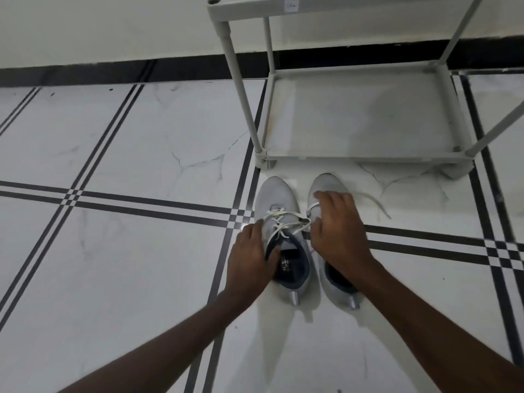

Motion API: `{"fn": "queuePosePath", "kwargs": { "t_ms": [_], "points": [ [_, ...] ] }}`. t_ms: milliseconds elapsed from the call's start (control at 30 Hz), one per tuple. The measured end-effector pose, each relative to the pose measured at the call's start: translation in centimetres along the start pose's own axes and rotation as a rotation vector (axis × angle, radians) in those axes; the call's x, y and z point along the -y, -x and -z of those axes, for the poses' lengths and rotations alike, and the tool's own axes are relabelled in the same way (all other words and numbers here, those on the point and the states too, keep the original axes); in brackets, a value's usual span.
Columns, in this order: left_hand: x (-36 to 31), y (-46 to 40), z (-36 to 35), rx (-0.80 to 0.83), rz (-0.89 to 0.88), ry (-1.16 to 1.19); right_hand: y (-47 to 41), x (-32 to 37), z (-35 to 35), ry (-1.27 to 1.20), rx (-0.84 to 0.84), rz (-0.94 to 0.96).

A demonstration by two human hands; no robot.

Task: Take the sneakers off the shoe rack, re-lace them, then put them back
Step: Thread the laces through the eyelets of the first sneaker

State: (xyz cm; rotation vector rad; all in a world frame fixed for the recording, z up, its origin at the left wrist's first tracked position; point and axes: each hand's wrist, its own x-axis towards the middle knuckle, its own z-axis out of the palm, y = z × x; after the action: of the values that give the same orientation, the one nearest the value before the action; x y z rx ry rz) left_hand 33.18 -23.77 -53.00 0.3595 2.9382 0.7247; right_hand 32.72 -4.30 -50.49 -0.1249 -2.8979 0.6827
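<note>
Left hand (249,256) grips left pale-grey knit sneaker's (280,236) collar; right hand (337,231) pinches its white lace (286,219), toes at 12 o'clock.

Glossy white marble-look floor tiles (147,131) with cracked veining and paired black inlay stripes (158,207). Black skirting (85,73) under a plain cream wall (99,26). Even, soft light.

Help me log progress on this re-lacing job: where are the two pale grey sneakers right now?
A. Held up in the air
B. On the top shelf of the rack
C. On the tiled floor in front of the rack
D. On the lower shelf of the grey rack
C: both pale grey sneakers stand side by side on the white tiled floor, just before the grey shoe rack, whose lower shelf is bare.
</note>
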Motion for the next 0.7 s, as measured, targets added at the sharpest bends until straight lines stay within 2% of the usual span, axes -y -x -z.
{"fn": "queuePosePath", "kwargs": {
  "t_ms": [67,133,233,300,433,500,567,600,667,700],
  "points": [
    [0.1,-1.0,0.8,0.043,-0.053,-0.043,-0.6,0.9,-0.7,0.069,0.207,0.075],
    [0.2,-1.8,1.4,0.107,0.014,0.017,-0.7,1.0,-1.6,0.216,0.376,0.134],
    [0.8,-2.8,2.3,0.203,0.104,0.127,-0.5,0.9,-2.0,0.317,0.396,0.182],
    [1.3,-3.9,3.4,0.270,0.104,0.157,-0.9,0.9,-1.9,0.221,0.363,0.173],
    [1.9,-6.6,7.7,0.368,0.068,0.158,-2.3,1.0,0.2,-0.219,0.345,0.020],
    [2.1,-7.6,10.1,0.496,0.099,0.163,-3.4,1.0,2.2,-0.388,0.359,-0.061],
    [2.2,-8.1,11.8,0.627,0.179,0.318,-4.3,1.0,4.2,-0.470,0.328,-0.108],
    [2.3,-8.2,12.3,0.639,0.216,0.471,-4.6,1.0,5.0,-0.493,0.272,-0.116],
    [2.2,-8.2,12.6,0.574,0.281,0.841,-5.0,0.9,5.8,-0.531,0.166,-0.159],
    [1.9,-8.1,12.7,0.537,0.306,0.977,-5.2,0.9,5.9,-0.536,0.175,-0.191]
  ]
}}
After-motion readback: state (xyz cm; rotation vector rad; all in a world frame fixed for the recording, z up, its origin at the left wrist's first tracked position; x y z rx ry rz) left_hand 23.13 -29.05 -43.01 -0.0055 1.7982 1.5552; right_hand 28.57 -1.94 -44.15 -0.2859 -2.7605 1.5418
